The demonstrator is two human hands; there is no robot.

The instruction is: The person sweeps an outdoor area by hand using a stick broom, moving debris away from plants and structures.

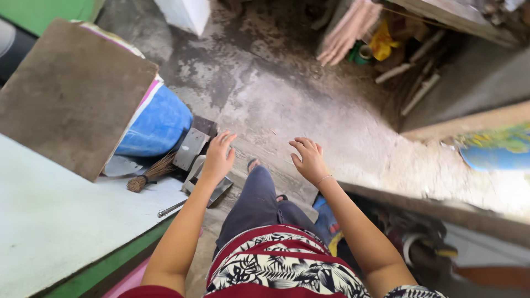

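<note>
Both hands, left (218, 157) and right (310, 161), hang empty above concrete floor (287, 105).

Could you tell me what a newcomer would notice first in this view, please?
Both hands reach forward empty over the stained concrete floor: the left hand hovers near metal pieces, the right hand is in mid-air. A blue barrel under a brown board stands far left, beside a small brush.
</note>
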